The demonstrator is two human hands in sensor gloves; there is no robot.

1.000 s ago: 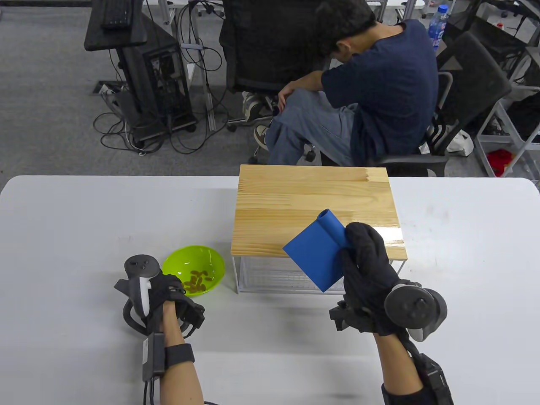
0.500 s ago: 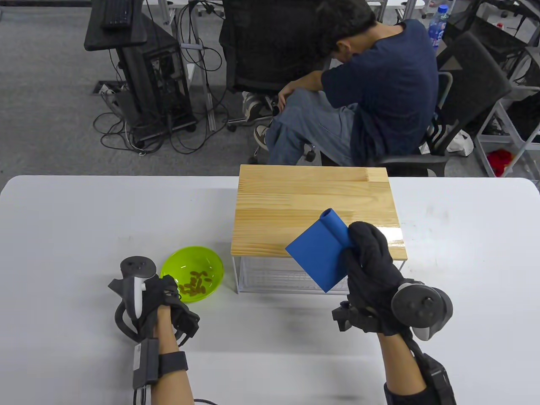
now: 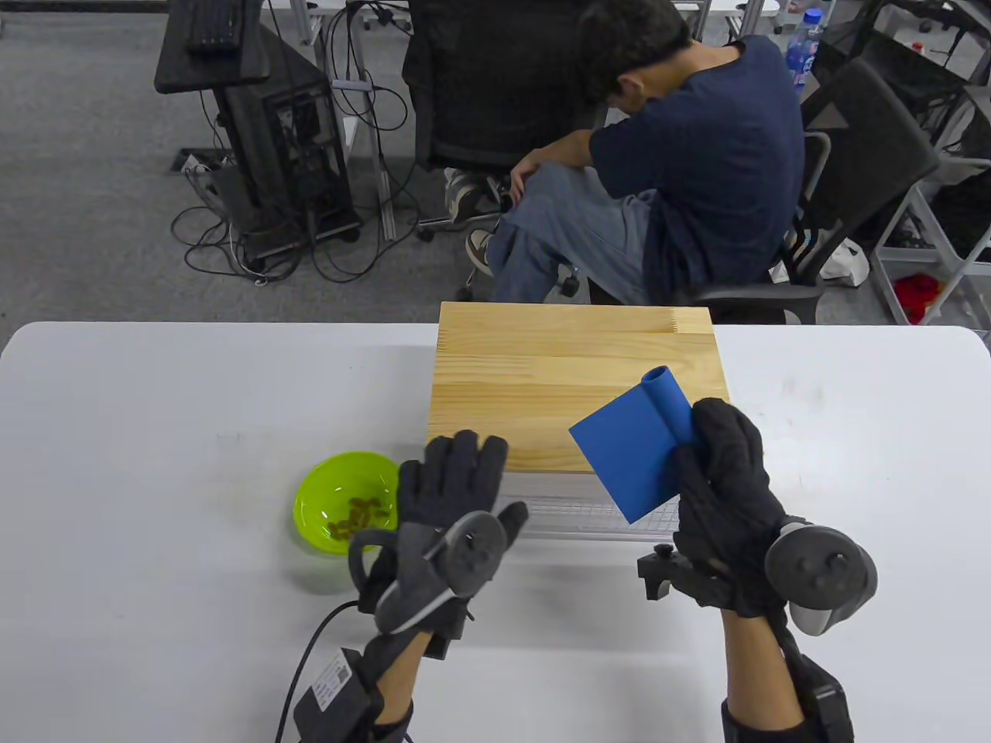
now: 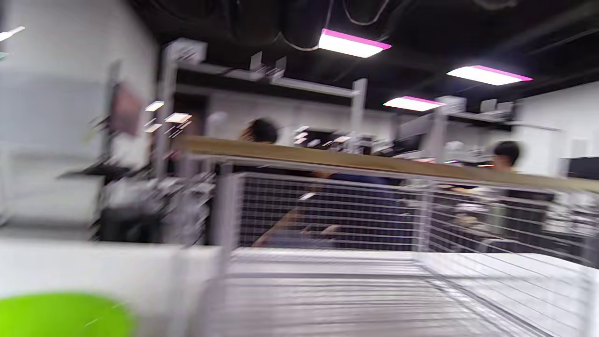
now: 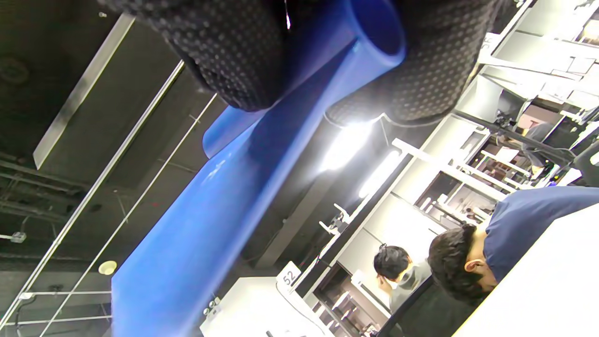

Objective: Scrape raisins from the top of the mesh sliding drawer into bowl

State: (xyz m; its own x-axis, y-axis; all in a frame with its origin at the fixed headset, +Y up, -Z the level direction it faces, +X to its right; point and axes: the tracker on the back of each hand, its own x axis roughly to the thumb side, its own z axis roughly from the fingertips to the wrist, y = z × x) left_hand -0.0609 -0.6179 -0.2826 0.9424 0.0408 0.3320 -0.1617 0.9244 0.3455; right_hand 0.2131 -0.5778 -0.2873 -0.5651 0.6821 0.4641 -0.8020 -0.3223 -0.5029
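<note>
The mesh sliding drawer (image 3: 577, 387), a white wire basket under a pale wooden top, stands mid-desk, its top bare of raisins. Left of it, a glossy lime-green bowl (image 3: 329, 495) holds the brown raisins (image 3: 352, 517). The right hand (image 3: 724, 495) grips the rolled handle of a flat blue scraper (image 3: 631, 449) above the drawer's near right corner. The left hand (image 3: 453, 495), fingers spread, reaches for the drawer's near left corner beside the bowl. A seated person (image 3: 681, 162) is beyond the white desk (image 3: 155, 402).

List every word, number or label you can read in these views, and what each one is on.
"52": on a small white tag above a white cabinet, right wrist view.
White label on the left wrist unit: print too small to read.
Label on the water bottle in the background: too small to read.
Nothing else is legible.
</note>
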